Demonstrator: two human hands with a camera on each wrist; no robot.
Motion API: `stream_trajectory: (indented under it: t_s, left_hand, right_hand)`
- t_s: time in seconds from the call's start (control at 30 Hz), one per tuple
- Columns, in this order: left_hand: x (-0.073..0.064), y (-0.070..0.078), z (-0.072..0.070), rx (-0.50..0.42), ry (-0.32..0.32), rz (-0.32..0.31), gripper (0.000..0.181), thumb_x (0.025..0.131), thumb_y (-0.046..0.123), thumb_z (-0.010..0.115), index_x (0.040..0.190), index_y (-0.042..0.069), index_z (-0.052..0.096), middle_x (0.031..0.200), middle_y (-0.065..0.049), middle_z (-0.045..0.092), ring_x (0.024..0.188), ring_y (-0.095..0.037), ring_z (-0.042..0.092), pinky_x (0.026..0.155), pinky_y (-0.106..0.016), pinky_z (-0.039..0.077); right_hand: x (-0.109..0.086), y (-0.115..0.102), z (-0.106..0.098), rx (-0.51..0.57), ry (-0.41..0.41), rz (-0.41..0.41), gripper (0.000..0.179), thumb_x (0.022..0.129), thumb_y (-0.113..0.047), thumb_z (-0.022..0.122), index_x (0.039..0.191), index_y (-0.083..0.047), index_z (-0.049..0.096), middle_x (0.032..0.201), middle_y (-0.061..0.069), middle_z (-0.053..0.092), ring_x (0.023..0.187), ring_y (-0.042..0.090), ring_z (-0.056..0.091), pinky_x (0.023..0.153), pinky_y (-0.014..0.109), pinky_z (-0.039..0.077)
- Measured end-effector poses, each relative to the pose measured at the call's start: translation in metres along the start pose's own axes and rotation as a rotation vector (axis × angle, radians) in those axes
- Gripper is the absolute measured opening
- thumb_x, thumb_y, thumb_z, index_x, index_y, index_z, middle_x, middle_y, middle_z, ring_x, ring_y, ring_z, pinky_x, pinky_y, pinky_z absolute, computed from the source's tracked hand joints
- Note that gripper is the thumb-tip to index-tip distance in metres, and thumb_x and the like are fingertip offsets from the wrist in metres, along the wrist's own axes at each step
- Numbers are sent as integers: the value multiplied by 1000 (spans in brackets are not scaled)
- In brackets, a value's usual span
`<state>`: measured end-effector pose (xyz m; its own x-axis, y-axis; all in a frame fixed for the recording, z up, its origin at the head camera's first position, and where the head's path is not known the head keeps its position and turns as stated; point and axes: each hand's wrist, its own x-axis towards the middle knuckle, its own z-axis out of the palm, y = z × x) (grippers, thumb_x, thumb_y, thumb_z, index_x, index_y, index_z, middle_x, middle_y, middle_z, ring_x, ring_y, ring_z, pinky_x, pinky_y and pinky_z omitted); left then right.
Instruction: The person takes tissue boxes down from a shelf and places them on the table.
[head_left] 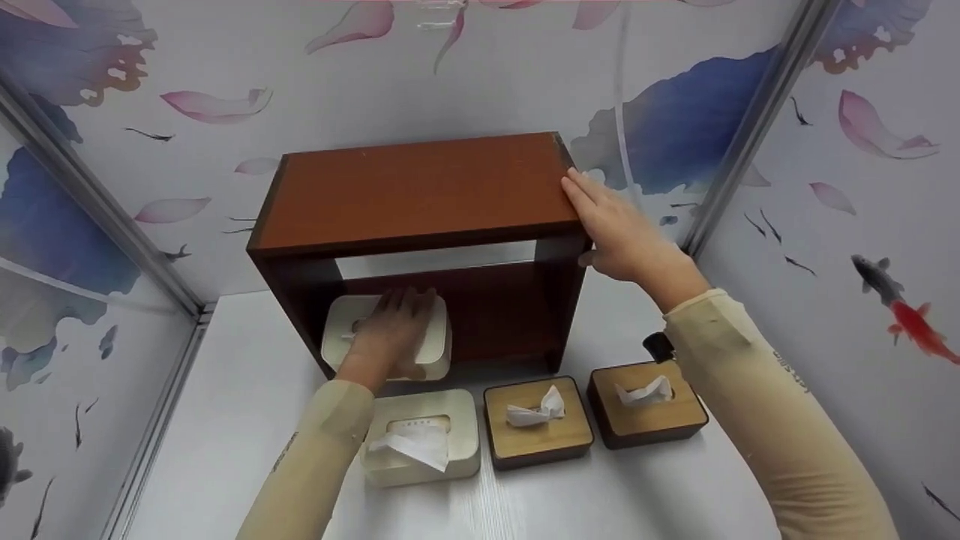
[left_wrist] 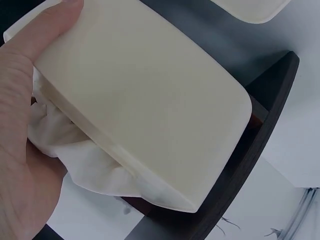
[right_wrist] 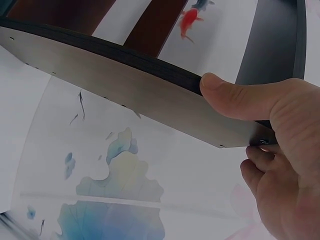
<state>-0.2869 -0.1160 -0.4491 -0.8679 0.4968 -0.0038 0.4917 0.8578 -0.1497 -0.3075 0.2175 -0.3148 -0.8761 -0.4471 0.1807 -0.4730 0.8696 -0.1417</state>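
My left hand [head_left: 394,334] holds a cream tissue box [head_left: 341,319] at the left side of the opening of a brown wooden shelf [head_left: 420,191]. In the left wrist view the thumb lies on a smooth cream face of the box [left_wrist: 145,95], and white tissue [left_wrist: 95,165] bunches beside the palm. My right hand [head_left: 619,232] grips the shelf's upper right edge. The right wrist view shows the right thumb [right_wrist: 235,95] against the dark front edge, the other fingers bent around the corner. Some left fingertips are hidden.
In front of the shelf stand a second cream tissue box [head_left: 465,442] and two wood-topped tissue boxes, one in the middle [head_left: 517,442] and one at the right [head_left: 637,420]. All rest on a white table [head_left: 225,420]. Printed panels [head_left: 487,97] enclose it.
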Motion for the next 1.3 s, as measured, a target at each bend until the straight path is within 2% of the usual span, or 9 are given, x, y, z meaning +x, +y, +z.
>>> stream_trajectory:
  t_s: [0.4,0.67,0.9,1.3]
  left_hand:
    - [-25,10,-18,23,125,85,126,53,57,87,151,3,27,142,-24,45,134,-38,43,117,-46,35]
    - [-46,12,-31,40,104,114,127,54,59,84,152,4,25,142,-23,46,133,-38,46,116,-45,36]
    - [-69,8,-41,3,78,95,128,54,62,85,153,6,24,142,-23,45,132,-38,47,116,-46,37]
    - [-105,-4,-38,-9,77,91,127,52,61,86,151,6,28,138,-23,47,128,-42,50,113,-49,40]
  right_hand:
    - [0,0,2,17,8,-1,105,73,0,82,156,-3,16,164,16,13,148,41,21,121,54,23]
    - [1,0,3,11,12,-5,105,73,-1,82,156,-3,16,164,16,14,148,40,22,120,55,25]
    - [2,0,4,12,21,6,107,72,0,82,156,-4,17,164,15,14,147,41,25,120,55,25]
    - [3,2,4,23,19,11,108,70,1,82,156,-4,17,164,15,14,146,43,26,118,57,25]
